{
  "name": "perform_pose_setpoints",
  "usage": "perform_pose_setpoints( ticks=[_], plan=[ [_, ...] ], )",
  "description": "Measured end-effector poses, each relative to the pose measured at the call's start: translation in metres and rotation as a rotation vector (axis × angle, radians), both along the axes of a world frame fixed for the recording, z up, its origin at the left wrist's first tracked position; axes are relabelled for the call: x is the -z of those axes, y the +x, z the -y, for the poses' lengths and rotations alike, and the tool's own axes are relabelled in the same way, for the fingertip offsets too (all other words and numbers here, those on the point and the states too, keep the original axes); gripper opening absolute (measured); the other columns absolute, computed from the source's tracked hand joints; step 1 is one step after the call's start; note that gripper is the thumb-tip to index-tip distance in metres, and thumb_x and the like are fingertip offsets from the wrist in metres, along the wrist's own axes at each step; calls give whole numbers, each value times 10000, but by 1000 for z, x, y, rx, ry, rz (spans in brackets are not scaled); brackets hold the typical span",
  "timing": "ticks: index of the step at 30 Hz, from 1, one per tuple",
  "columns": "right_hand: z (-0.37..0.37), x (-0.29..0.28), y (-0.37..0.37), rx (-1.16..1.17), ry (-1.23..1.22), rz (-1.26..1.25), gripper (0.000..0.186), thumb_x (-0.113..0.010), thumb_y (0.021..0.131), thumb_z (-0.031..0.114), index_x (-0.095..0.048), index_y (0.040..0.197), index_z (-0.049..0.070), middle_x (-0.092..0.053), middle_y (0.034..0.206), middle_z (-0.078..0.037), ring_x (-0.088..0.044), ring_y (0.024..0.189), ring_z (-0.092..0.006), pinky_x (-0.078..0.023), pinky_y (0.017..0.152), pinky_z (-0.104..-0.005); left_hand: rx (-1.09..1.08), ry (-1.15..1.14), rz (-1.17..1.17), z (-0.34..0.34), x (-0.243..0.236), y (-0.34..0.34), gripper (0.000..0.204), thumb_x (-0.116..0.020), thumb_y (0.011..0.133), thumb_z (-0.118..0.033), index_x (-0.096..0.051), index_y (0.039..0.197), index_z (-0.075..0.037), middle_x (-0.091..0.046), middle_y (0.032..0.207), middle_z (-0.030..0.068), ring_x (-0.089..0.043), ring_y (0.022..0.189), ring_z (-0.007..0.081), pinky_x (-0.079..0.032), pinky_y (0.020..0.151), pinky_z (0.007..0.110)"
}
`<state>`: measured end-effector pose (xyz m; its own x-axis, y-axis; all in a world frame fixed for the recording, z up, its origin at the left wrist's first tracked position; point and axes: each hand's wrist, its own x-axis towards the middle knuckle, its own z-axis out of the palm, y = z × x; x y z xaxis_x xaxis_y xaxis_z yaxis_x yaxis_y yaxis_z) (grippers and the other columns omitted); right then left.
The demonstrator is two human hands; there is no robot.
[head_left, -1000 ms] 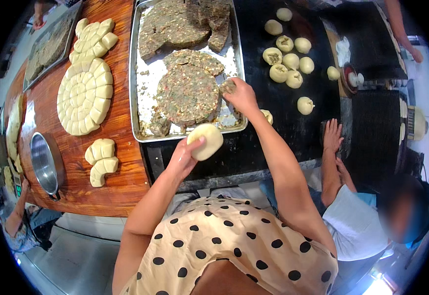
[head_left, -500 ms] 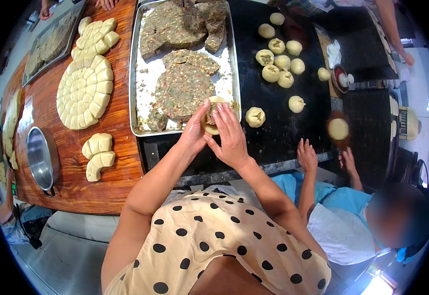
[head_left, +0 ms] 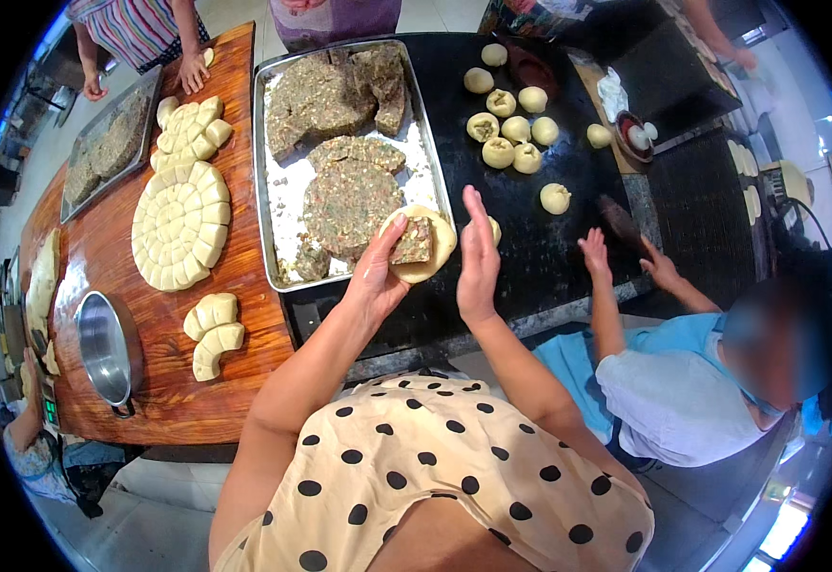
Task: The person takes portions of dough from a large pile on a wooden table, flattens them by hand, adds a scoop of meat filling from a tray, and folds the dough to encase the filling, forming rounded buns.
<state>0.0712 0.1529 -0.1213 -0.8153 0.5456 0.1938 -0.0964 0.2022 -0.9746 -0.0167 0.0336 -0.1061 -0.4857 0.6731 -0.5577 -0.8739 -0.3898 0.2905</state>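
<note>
My left hand [head_left: 378,272] holds a flat round of pale dough [head_left: 440,250] with a chunk of speckled filling [head_left: 411,238] on it. Just right of the dough, my right hand [head_left: 478,262] is open, fingers extended and empty. Behind them is a metal tray [head_left: 261,191] with slabs of filling [head_left: 349,205] and scattered crumbs. Filled dough balls [head_left: 555,198] lie on the black surface to the right, some with gathered tops, another partly hidden behind my right hand.
Left: wooden table [head_left: 254,400] with cut dough [head_left: 179,224], second tray [head_left: 106,148], steel bowl [head_left: 106,348]. A co-worker [head_left: 683,400] at lower right has a hand near a dark tool [head_left: 626,224]; other workers' hands [head_left: 192,71] are at far edges. A small dish [head_left: 637,133] sits right.
My right hand took filling from the tray onto the dough in my left hand, both hands cupped it, then my right hand opened and moved right. The co-worker's dark tool shifted.
</note>
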Motion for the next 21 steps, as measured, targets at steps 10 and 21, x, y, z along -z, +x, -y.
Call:
perform_pose_setpoints(
  ticks=[10,21],
  plan=[
    [46,-33,1,265,-746,-21,523,-461,1024,431,-607,1230,-28,-611,1197,-82,-559,1092,-144,-414,966,-282,7,-7,-263,5,-26,41,365,-615,970,-259,-502,1290,-126,-604,1193,26,-601,1099,181,-512,938,380],
    [52,-39,16,224,-562,-82,323,-528,1007,256,-644,1151,-9,-639,1123,-68,-574,1014,-129,-442,921,-282,-2,-58,-308,6,-30,56,277,-571,996,-221,-499,1249,-136,-595,1124,39,-606,1018,173,-538,853,386]
  ],
)
